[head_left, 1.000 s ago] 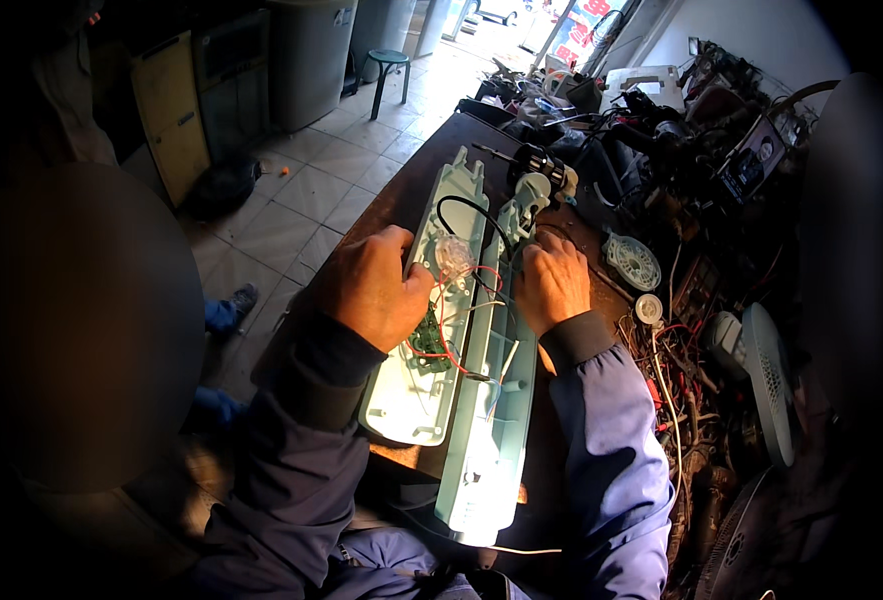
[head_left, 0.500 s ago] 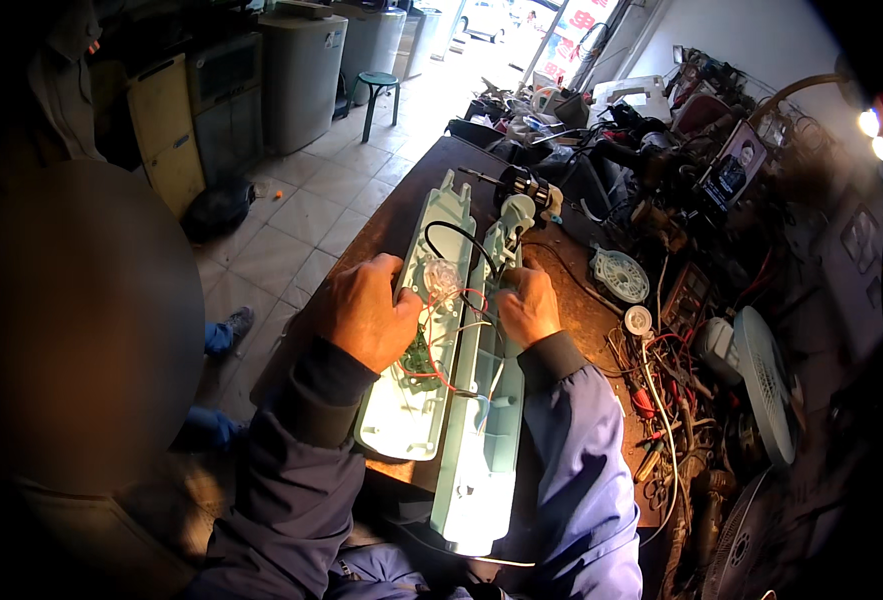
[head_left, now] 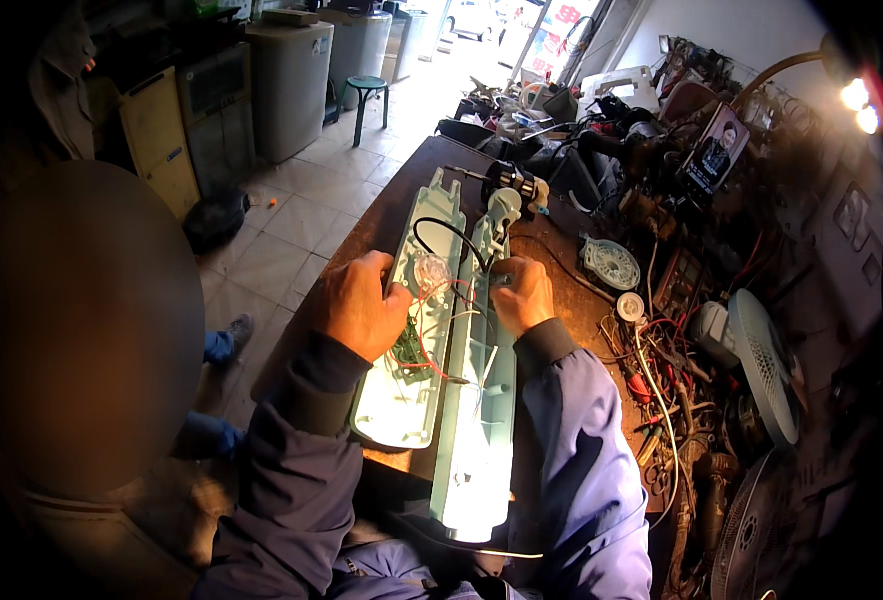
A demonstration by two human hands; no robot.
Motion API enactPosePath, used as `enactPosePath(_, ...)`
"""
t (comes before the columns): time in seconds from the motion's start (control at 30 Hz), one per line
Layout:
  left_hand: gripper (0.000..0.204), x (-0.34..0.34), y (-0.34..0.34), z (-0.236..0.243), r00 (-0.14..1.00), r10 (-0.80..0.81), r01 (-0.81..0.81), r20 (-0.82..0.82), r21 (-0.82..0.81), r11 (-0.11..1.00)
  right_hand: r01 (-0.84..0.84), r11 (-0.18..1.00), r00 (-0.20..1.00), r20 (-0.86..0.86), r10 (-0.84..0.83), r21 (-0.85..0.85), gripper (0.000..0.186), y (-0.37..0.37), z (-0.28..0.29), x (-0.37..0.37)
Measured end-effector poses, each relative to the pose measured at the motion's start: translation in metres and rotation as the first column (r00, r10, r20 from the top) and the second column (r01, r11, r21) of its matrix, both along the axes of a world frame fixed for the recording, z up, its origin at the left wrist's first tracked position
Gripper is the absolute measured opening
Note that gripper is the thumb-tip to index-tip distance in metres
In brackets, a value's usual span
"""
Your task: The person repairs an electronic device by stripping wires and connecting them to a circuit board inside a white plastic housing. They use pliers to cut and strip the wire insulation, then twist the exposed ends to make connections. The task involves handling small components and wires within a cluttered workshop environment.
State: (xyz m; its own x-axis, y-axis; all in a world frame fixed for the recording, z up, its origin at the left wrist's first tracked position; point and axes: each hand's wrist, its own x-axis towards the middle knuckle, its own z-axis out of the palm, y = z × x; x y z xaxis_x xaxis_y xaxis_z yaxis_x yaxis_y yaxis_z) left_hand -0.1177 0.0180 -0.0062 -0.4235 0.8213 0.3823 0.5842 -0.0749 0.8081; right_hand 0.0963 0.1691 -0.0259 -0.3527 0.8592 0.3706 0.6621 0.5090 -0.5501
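Note:
Two long pale-green plastic housing halves lie open side by side on the bench. My left hand (head_left: 363, 308) is closed on the outer edge of the left housing half (head_left: 391, 405). My right hand (head_left: 523, 295) is closed around the upper edge of the right housing half (head_left: 471, 460); its fingertips are partly hidden. Inside the left half sit a green circuit board (head_left: 411, 348) and a clear round part (head_left: 431, 272). Thin red and white wires cross from one half to the other. A black cable (head_left: 439, 222) arcs over the top. An electric motor (head_left: 517, 188) lies at the far end.
The brown bench (head_left: 401, 190) carries a pale round grille-like part (head_left: 611, 262) and a small white disc (head_left: 629, 306). Tangled wires and tools crowd its right side, beside a round fan grille (head_left: 761, 370). A lamp (head_left: 861, 105) shines at right. Another person stands at left; a green stool (head_left: 365, 85) stands beyond.
The view has shifted slightly, so the scene sits a little higher and further left. Both hands keep their hold, and the housing halves stay side by side.

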Motion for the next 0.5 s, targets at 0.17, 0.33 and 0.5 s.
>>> enactPosePath(0.17,0.025,0.002,-0.001,0.002,1.0,0.018,-0.018,-0.002,-0.063,0.998,-0.012,0.998,1.0,0.015,0.011,0.066,0.034,-0.014,0.011,0.009)
enactPosePath(0.33,0.015,0.002,-0.001,0.0,1.0,0.025,-0.025,0.003,0.025,0.999,-0.141,0.916,0.96,0.278,0.034,0.375,0.026,-0.009,0.007,0.006)
enactPosePath(0.5,0.026,0.001,-0.006,0.011,0.999,0.01,-0.014,-0.038,-0.103,0.995,-0.068,0.964,0.915,0.401,-0.042,0.257,0.01,-0.009,0.007,-0.006)
